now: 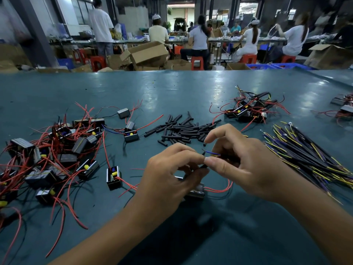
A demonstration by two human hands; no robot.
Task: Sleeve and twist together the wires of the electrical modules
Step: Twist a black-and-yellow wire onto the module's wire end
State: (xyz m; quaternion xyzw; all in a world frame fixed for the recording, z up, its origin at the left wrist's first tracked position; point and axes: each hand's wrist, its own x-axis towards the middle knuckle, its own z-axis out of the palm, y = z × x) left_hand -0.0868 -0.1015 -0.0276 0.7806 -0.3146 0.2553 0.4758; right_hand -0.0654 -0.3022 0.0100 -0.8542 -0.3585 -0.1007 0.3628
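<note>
Both hands meet over the green table [191, 88] at centre. My left hand [172, 176] pinches a thin black wire between thumb and forefinger. My right hand [242, 161] pinches a blue wire [212, 153] whose end sticks out toward the left hand's wire. Under the hands lies a small electrical module [196, 192] with a red lead [219, 190] curving out to the right; my left hand partly hides it. A scatter of short black sleeves [183, 129] lies just beyond the hands.
A heap of modules with red wires [57, 153] fills the left side. Another pile of modules [248, 108] sits at the back right. A bundle of black, yellow and blue wires [309, 155] lies at the right. People work at benches behind the table.
</note>
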